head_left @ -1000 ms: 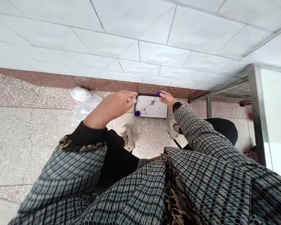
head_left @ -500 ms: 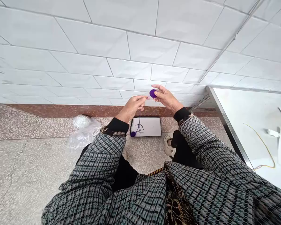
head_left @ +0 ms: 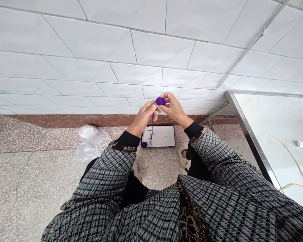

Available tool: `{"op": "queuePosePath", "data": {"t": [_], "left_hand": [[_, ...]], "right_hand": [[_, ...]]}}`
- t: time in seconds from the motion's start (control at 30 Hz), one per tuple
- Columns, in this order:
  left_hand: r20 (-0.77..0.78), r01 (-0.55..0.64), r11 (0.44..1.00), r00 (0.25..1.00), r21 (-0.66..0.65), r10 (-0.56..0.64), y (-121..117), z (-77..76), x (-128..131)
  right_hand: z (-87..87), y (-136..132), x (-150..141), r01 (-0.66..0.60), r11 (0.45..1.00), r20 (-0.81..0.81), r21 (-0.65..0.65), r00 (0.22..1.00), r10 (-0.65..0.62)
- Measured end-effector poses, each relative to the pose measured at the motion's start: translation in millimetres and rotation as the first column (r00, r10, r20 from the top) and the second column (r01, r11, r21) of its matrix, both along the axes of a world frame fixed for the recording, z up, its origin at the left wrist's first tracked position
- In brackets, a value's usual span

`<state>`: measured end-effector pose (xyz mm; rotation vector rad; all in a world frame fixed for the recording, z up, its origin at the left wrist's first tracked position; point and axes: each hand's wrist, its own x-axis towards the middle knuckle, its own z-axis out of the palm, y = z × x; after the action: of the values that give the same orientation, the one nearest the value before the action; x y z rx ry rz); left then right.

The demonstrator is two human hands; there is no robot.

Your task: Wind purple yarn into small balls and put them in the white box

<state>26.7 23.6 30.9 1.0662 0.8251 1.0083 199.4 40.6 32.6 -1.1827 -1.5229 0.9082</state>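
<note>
Right hand (head_left: 173,108): fingers curled, thumb and fingertips closed around a purple yarn ball (head_left: 160,101), held up in front of the tiled wall (head_left: 141,77). Left hand (head_left: 142,118): thumb and fingers pinched together on the purple strand (head_left: 152,121) just beside the ball; strand hangs below it to a shallow black-rimmed box (head_left: 164,139) on the floor.

Half a second ago the hands stood farther apart, strand stretched between, right fingers more spread; now nearly meeting at the ball. A second ago that ball was down at the box's far edge.

Second purple ball (head_left: 144,144) in the box's near left corner. Box's far side sits close to the red-brown baseboard (head_left: 111,119). Clear plastic bag (head_left: 91,148) bounds the left; metal-edged table (head_left: 265,117), the right. Open speckled floor (head_left: 156,171) on the box's near side, between the shoes.
</note>
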Motion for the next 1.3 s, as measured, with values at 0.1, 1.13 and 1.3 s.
{"op": "queuePosePath", "data": {"t": [0.1, 1.13, 1.3], "left_hand": [[-0.068, -0.081, 0.995, 0.994, 0.054, 0.085, 2.1, -1.9, 4.4], [-0.496, 0.386, 0.893, 0.837, 0.232, -0.232, 9.1, 10.0, -47.2], [-0.462, 0.442, 0.886, 0.821, 0.142, -0.335, 4.4, 16.5, -46.2]], "right_hand": [[-3.5, -4.3, -6.9, -0.026, 1.0, 0.05, 0.003, 0.998, 0.026], [24.1, 2.4, 1.2, -0.318, 0.922, -0.493, -0.22, 0.852, 0.176], [22.3, -0.2, 9.2, -0.417, 0.784, 0.069, -0.461, 0.863, 0.5]]}}
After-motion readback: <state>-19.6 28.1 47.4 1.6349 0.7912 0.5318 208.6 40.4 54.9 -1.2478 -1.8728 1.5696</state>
